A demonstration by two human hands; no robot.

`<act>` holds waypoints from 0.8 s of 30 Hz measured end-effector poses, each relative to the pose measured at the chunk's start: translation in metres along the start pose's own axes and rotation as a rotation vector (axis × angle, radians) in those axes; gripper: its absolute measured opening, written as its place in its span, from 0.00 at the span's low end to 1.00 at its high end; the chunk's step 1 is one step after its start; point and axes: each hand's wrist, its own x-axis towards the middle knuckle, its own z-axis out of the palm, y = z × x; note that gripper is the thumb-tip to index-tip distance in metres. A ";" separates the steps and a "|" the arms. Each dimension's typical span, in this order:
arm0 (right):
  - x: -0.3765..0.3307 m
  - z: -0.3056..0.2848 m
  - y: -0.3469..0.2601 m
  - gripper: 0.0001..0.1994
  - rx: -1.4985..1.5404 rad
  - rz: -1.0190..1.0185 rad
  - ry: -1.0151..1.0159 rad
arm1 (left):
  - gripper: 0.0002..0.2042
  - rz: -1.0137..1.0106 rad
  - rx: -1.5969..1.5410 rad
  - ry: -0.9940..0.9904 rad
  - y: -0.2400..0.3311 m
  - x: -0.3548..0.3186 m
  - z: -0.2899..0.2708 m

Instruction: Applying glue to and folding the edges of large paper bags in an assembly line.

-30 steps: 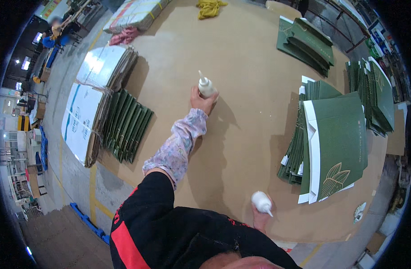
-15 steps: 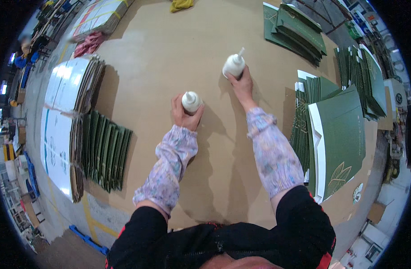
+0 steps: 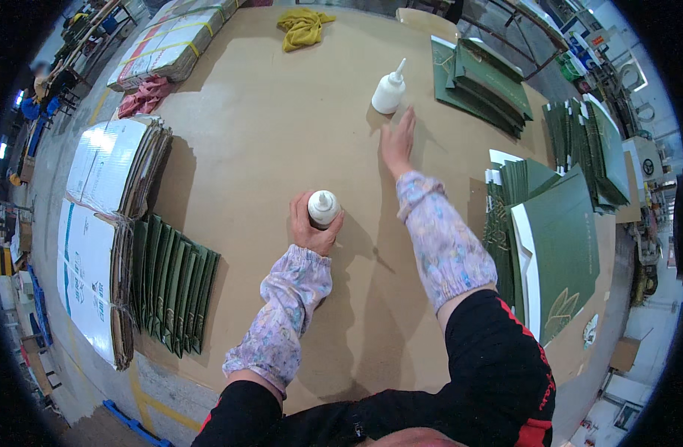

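A white squeeze bottle stands near the middle of the brown table, and my left hand is wrapped round it from the near side. Farther off, a second white bottle with a long thin nozzle stands on the table by itself. Just on the near side of that bottle is my right hand, its fingers stretched out and nothing in them. Patterned sleeve covers are on both my forearms.
Bundled white cardboard and folded green bags lie at the left. More green bags are stacked at the right, with others behind. Toward the far edge lies a yellow cloth; a pink cloth is at the far left.
My right hand has let go of the far bottle and drawn back a little toward me, its fingers straightened. My left hand keeps its hold on the near bottle. The view has shifted slightly.
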 end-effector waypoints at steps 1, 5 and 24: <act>-0.021 -0.007 -0.013 0.37 0.005 0.022 -0.070 | 0.31 0.004 0.015 0.009 -0.002 0.001 -0.007; -0.094 -0.065 -0.028 0.31 -0.221 -0.063 -0.255 | 0.31 0.019 0.031 0.002 0.004 0.003 -0.010; -0.321 -0.290 -0.034 0.30 -0.297 -0.198 -0.603 | 0.31 -0.564 -0.453 -0.319 0.101 -0.113 0.032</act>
